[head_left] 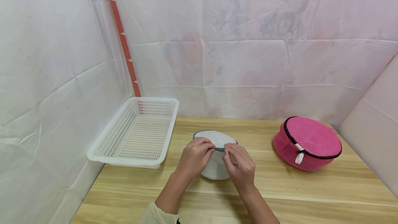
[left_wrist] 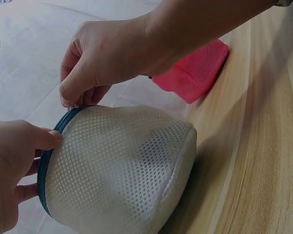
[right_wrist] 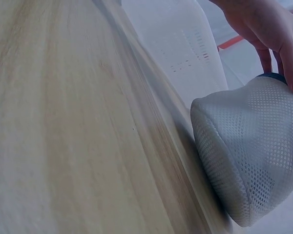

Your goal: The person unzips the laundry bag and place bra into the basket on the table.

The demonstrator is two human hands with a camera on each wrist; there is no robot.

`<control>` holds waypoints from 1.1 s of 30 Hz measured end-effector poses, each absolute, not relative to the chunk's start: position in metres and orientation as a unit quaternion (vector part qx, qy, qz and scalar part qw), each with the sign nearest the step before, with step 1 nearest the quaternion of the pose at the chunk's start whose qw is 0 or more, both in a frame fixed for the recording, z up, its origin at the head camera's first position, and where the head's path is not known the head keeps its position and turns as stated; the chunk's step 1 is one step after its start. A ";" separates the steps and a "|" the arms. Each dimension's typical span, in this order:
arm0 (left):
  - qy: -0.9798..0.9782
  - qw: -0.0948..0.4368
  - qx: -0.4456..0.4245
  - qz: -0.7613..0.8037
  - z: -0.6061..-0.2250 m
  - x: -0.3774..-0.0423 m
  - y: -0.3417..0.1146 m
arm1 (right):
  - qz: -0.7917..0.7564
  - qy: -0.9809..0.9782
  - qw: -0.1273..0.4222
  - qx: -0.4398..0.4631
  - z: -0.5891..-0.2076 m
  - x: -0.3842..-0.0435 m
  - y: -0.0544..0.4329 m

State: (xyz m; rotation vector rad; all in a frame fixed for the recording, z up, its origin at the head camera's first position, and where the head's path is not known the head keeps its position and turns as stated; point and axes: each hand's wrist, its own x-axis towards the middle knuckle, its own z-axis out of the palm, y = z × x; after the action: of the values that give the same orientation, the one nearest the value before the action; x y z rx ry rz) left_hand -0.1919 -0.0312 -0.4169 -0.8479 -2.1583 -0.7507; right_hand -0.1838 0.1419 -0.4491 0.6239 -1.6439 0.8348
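Observation:
A white mesh laundry bag (head_left: 214,168) with a blue zipper rim (left_wrist: 45,170) stands on the wooden table between both hands. My left hand (head_left: 194,156) pinches the rim at its near side, thumb on the outer mesh and fingers behind the edge. Just to the right, my right hand (head_left: 240,165) pinches the zipper at the rim, where a bit of the pull shows in the left wrist view. The bag's lid (head_left: 216,137) looks white and flat on top. In the right wrist view only the left hand (right_wrist: 273,36) appears on the bag (right_wrist: 249,141).
A white perforated plastic basket (head_left: 169,127) sits at the left of the table. At the right stands a round pink mesh bag (head_left: 312,137) with a black zipper and white tab (head_left: 299,157). Pale sheeting (head_left: 242,65) walls the table's back and sides.

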 end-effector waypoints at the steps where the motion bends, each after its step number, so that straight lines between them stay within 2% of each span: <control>1: -0.830 0.346 -0.328 -0.289 -0.417 -0.192 -0.031 | 0.354 -0.698 0.563 0.266 -0.449 -0.184 0.142; 16: -0.824 0.333 -0.349 -0.299 -0.418 -0.189 -0.023 | 0.356 -0.686 0.561 0.297 -0.450 -0.181 0.134; 33: -0.829 0.332 -0.346 -0.288 -0.417 -0.187 -0.024 | 0.345 -0.690 0.570 0.282 -0.450 -0.181 0.135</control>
State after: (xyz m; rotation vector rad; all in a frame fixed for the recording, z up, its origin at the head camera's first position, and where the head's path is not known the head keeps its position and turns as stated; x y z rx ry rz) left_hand -0.1871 -0.0242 -0.4174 -0.9045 -2.1660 -0.7516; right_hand -0.1808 0.1348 -0.4497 0.6618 -1.6202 0.8103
